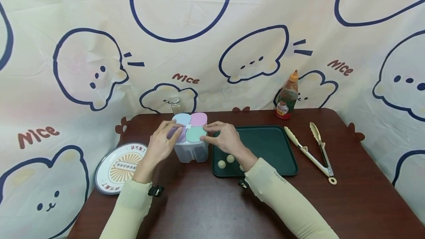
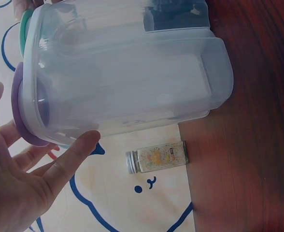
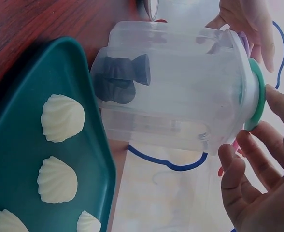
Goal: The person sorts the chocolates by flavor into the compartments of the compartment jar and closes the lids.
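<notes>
A clear seasoning box point(image 1: 192, 152) stands upright, its top bearing blue, pink, purple and green flip lids. My right hand point(image 1: 225, 137) is at the green lid point(image 3: 259, 94), thumb on its top and a finger at its edge, in a light pinch. My left hand point(image 1: 161, 141) is at the purple lid point(image 2: 23, 104) on the other side. In the left wrist view its index finger stretches along the clear wall, and other fingers are partly hidden behind the lid. Dark pieces point(image 3: 118, 79) lie low inside one compartment.
A green tray point(image 1: 265, 139) with several white, ridged bun-like pieces point(image 3: 62, 118) stands right of the box. Farther right lie tongs point(image 1: 315, 158), with a sauce bottle point(image 1: 287, 99) behind. A glass shaker point(image 2: 161, 157) is behind the box. At left lies a printed plate point(image 1: 116, 169).
</notes>
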{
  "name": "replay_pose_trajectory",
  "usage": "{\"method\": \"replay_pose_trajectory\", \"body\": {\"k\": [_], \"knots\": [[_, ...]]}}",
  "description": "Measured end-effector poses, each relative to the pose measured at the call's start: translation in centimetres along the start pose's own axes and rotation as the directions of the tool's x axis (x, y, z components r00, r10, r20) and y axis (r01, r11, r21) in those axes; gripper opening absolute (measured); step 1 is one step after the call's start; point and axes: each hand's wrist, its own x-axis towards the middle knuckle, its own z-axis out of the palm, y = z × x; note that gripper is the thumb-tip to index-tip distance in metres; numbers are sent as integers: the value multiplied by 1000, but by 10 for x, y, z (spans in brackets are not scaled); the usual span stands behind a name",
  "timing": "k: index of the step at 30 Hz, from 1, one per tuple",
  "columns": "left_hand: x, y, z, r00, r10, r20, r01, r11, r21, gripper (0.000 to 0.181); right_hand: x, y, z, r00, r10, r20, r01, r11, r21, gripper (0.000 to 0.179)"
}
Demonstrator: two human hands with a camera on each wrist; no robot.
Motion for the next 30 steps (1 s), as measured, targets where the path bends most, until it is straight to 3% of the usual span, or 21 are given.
{"method": "replay_pose_trajectory", "body": {"k": [19, 30], "knots": [[-1, 2, -3, 1000, 8, 2, -8, 1000, -11, 52, 0, -1, -1, 999, -49, -1, 49, 998, -50, 41], [-2, 2, -2, 1000, -21, 0, 21, 1000, -20, 53, -1, 6, -11, 1000, -5, 11, 4, 998, 58, 44]]}}
